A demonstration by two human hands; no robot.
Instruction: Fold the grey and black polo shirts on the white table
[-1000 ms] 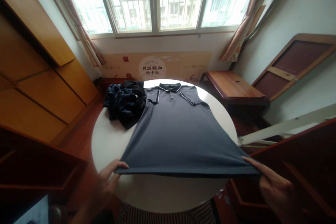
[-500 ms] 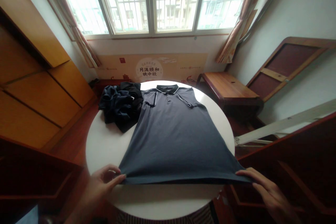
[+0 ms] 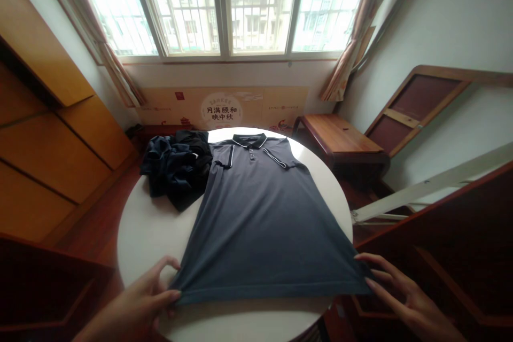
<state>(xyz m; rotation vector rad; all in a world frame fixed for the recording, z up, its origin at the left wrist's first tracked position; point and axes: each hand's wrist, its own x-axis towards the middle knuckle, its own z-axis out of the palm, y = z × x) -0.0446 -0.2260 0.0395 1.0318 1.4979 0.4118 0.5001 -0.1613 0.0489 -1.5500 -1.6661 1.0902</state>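
Fingers spread, your left hand [image 3: 134, 310] and right hand [image 3: 406, 294] reach the hem corners of a grey polo shirt [image 3: 260, 224], any pinch unclear. Its collar points straight away from your fingers across a round white table [image 3: 148, 246]; sleeves out of sight, dark clothes [image 3: 176, 168] beyond your left fingers.

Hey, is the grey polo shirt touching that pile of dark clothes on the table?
Touching. The head view shows the grey polo shirt lying against the dark clothes pile, with no gap between them.
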